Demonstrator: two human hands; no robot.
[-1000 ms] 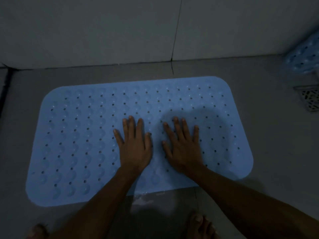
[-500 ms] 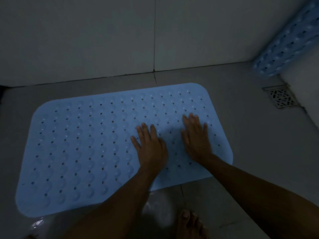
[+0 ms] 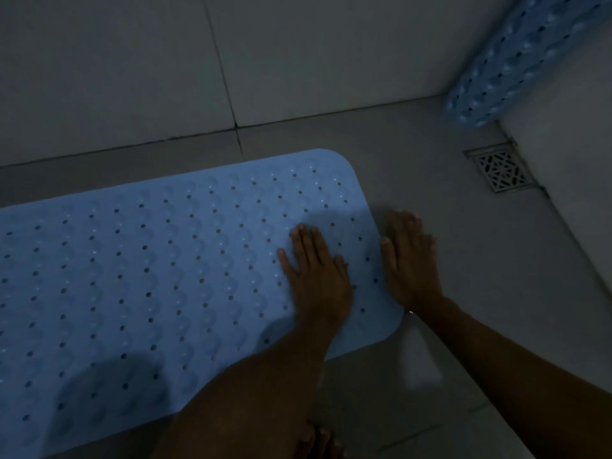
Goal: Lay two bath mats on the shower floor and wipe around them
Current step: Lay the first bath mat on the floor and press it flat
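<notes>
A light blue bath mat [image 3: 159,279] with rows of small holes lies flat on the grey shower floor [image 3: 463,276], running off the left edge of view. My left hand [image 3: 316,273] presses flat on the mat near its right end, fingers straight. My right hand [image 3: 409,260] lies flat across the mat's right edge, its fingers out on the bare floor. A second blue mat [image 3: 516,58], rolled up, leans in the far right corner against the wall.
A square metal floor drain [image 3: 501,167] sits in the floor at the right, below the rolled mat. Tiled walls close the back and the right side. My bare toes [image 3: 318,442] show at the bottom edge.
Both hands have slid rightward along the mat, from its middle to its right end; my right hand now reaches past the edge onto the floor. The view has swung right.
</notes>
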